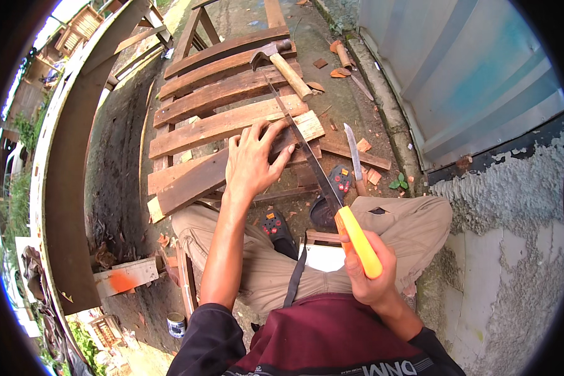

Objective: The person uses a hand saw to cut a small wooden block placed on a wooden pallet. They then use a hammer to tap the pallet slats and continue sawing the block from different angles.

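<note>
My right hand (373, 269) is wrapped round the yellow handle of a hand saw (316, 166), whose long blade slants up and away to the left. The blade crosses a dark wooden board (197, 182) close to its pale right end. My left hand (254, 160) presses on that board with fingers spread, to the left of the blade. Beneath lies a slatted wooden frame (216, 103) made of several brown planks. A claw hammer (282, 67) with a wooden handle rests on the far slats, near the saw's tip.
A knife (355, 153) lies right of the frame among wood offcuts (374, 176). Farther off are a second blade (361, 88) and a wooden piece (343, 55). A metal sheet wall (470, 81) bounds the right side; a large wooden structure (69, 169) stands left. A can (176, 324) sits lower left.
</note>
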The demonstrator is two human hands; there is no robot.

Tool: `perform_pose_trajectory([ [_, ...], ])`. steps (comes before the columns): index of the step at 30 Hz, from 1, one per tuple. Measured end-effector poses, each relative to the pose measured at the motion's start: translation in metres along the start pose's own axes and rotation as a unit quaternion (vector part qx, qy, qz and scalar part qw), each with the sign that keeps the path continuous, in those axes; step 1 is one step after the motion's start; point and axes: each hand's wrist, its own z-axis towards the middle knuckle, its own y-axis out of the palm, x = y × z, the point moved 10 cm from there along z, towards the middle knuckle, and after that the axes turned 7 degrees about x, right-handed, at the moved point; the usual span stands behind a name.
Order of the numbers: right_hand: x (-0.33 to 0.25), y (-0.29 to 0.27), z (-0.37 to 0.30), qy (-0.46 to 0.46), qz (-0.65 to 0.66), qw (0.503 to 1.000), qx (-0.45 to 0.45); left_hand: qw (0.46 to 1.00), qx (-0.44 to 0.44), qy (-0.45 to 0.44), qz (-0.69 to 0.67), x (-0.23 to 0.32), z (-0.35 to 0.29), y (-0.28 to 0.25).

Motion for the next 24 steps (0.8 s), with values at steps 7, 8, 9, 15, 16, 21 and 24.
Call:
perform_pose_trajectory([
  [7, -0.006, 0.0, -0.001, 0.005, -0.01, 1.0, 0.006, 1.0, -0.003, 0.001, 0.019, 0.001, 0.001, 0.001],
  [8, -0.005, 0.001, 0.001, 0.012, -0.005, 1.0, 0.008, 1.0, -0.002, 0.002, 0.021, 0.001, -0.001, 0.001],
  [9, -0.002, 0.002, 0.007, 0.018, 0.001, 1.0, 0.01, 1.0, -0.002, 0.001, 0.021, 0.001, -0.001, 0.001],
  [15, -0.009, 0.009, 0.029, 0.041, 0.0, 0.999, 0.018, 1.0, 0.003, 0.002, 0.022, -0.002, 0.002, 0.002],
  [16, -0.004, 0.007, 0.021, 0.041, -0.003, 0.999, 0.023, 1.0, -0.002, -0.001, 0.021, -0.002, 0.0, 0.001],
  [21, -0.017, 0.007, -0.009, -0.065, -0.082, 0.994, 0.025, 1.0, -0.013, -0.003, 0.015, 0.001, 0.001, 0.0],
  [24, -0.017, 0.014, 0.015, 0.005, -0.035, 0.998, 0.046, 1.0, 0.002, 0.01, 0.017, 0.003, 0.003, -0.001],
])
